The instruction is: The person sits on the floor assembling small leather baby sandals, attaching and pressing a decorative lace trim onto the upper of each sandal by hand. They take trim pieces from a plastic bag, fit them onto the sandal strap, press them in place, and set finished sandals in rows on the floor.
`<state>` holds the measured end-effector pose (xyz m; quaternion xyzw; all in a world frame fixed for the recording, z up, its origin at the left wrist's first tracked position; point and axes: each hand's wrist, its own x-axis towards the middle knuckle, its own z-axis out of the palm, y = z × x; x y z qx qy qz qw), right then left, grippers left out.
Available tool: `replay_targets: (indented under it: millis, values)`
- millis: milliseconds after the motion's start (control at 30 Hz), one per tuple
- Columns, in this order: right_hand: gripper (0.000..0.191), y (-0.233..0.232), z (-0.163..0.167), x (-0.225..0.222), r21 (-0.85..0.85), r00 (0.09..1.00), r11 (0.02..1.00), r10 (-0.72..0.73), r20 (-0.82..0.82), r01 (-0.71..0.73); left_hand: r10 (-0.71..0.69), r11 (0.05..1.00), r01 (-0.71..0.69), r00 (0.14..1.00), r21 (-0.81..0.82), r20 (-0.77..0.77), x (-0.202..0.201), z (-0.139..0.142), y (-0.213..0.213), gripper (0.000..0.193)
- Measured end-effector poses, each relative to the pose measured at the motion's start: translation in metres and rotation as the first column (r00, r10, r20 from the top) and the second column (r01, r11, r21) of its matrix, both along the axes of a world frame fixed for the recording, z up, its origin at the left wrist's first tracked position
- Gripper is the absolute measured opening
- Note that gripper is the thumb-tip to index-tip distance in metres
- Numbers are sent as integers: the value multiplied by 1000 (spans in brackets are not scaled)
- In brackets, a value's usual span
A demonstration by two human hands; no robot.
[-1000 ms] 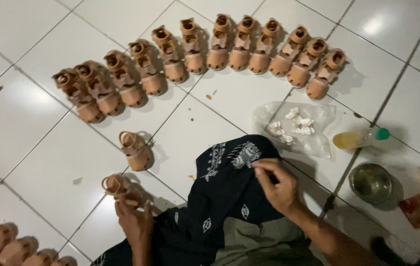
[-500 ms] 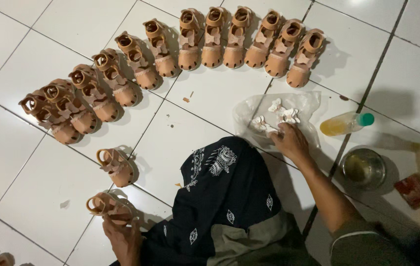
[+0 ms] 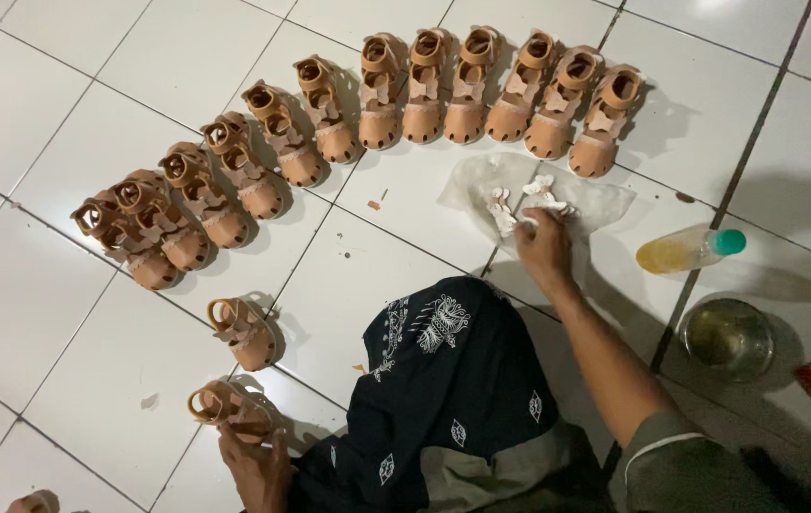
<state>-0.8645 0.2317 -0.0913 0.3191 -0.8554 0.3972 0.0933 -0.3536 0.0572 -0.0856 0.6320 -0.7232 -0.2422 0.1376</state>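
1. Tan leather is under my left hand: I am gripping a small sandal at the bottom of the view, fingers curled around its near end, the shoe lying on the white tiled floor.
2. I am reaching my right hand forward onto a clear plastic bag spread flat on the tile; my fingers are bent down among the small pale pieces lying on it, though I cannot tell whether I am pinching one.
3. I am sitting with my knee under a dark patterned cloth between both arms.
4. One loose sandal is lying just beyond the one I am holding.
5. Farther out, a curved row of matching sandals is arcing across the floor.
6. Right of the bag, a bottle of yellowish liquid with a green cap is lying on its side, near a round metal bowl.
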Motion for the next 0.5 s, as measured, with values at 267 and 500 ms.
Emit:
replay_targets:
  millis: [267, 500]
  values:
    - [27, -18, 16, -83, 317, 958, 938, -207, 196, 138, 6, 996, -1, 999, -92, 50, -12, -16, -12, 115]
    - [33, -31, 2, -101, 345, 938, 928, -236, 252, 141, 13, 998, -8, 997, -67, 72, -22, -13, -17, 111]
